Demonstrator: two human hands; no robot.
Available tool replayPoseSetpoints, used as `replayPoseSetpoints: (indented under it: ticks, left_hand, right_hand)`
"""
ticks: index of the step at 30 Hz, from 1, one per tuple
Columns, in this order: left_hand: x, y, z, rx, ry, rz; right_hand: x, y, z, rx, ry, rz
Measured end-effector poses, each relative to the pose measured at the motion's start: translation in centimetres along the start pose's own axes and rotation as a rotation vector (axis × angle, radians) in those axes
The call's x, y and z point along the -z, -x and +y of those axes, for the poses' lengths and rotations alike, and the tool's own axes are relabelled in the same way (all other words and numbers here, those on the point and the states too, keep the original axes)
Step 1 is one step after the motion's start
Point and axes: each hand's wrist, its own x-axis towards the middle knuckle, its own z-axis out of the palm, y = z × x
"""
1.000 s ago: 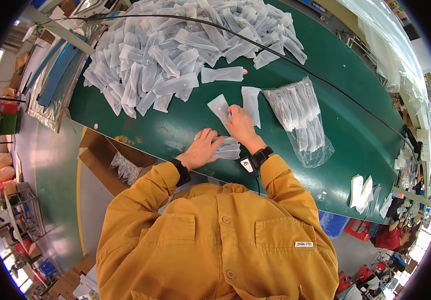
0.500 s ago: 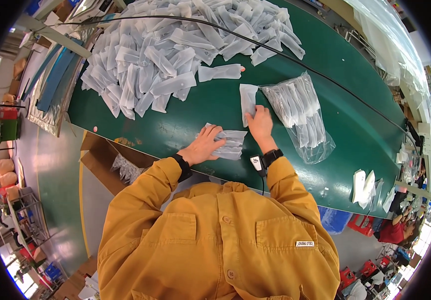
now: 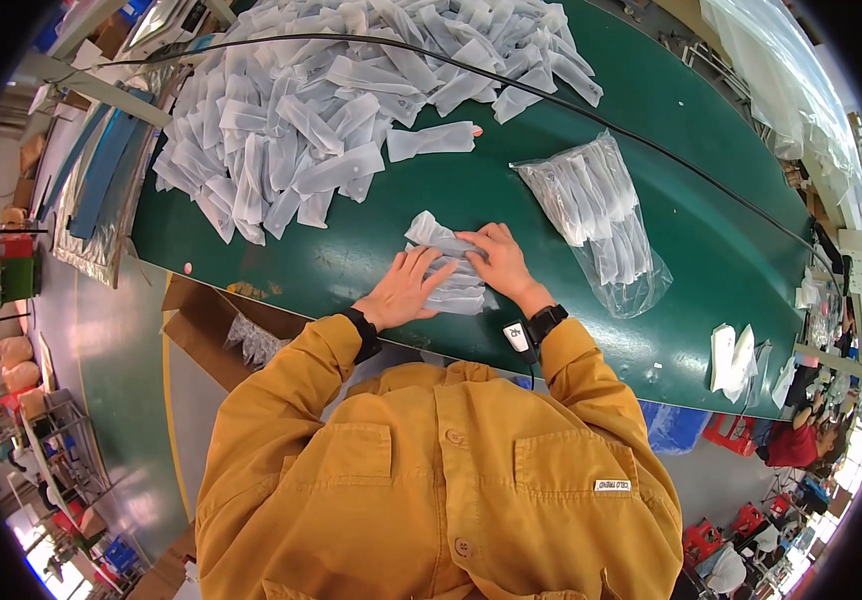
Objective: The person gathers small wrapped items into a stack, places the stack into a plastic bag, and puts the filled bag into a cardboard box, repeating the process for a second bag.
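Note:
On the green table in front of me lies a small stack of frosted white plastic sleeves (image 3: 459, 298). My left hand (image 3: 399, 292) rests over its left end, fingers stretched out and slightly spread. At the stack's far side, my right hand (image 3: 501, 264) grips the right part of another frosted plastic sleeve (image 3: 433, 230), thumb and fingers closed on it. That sleeve lies slantwise over the stack, its far left end sticking out. What is inside the sleeves cannot be made out. Farther right, a clear plastic bag (image 3: 606, 225) holds several such sleeves in rows.
A large heap of frosted sleeves (image 3: 281, 130) covers the table's far left, with one single sleeve (image 3: 431, 141) beside it. A black cable (image 3: 551, 98) spans above the table. An open cardboard box (image 3: 201, 335) stands below the near left edge. White pieces (image 3: 731, 358) lie at the right.
My right hand has brought a sleeve from beside the clear bag leftward and nearer, onto the stack. My left hand has stayed on the stack.

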Motion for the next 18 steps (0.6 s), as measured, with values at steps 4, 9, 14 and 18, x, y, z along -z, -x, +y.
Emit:
replayPoseSetpoints:
  ticks: [4, 9, 14, 18]
  left_hand:
    - [0.4, -0.4, 0.3, 0.045, 0.002, -0.063]
    - [1.9, -1.0, 1.2, 0.054, -0.12, -0.028]
    - [0.2, -0.6, -0.1, 0.087, 0.01, -0.059]
    - [-0.4, -0.8, 0.1, 0.071, 0.093, 0.035]
  right_hand:
    - [-0.4, -0.2, 0.1, 0.004, -0.022, 0.029]
    - [-1.5, 0.7, 1.1, -0.075, -0.262, -0.023]
    - [0.4, 1.9, -2.7, 0.006, -0.166, -0.151]
    - [0.5, 3.8, -3.9, 0.092, 0.253, -0.155]
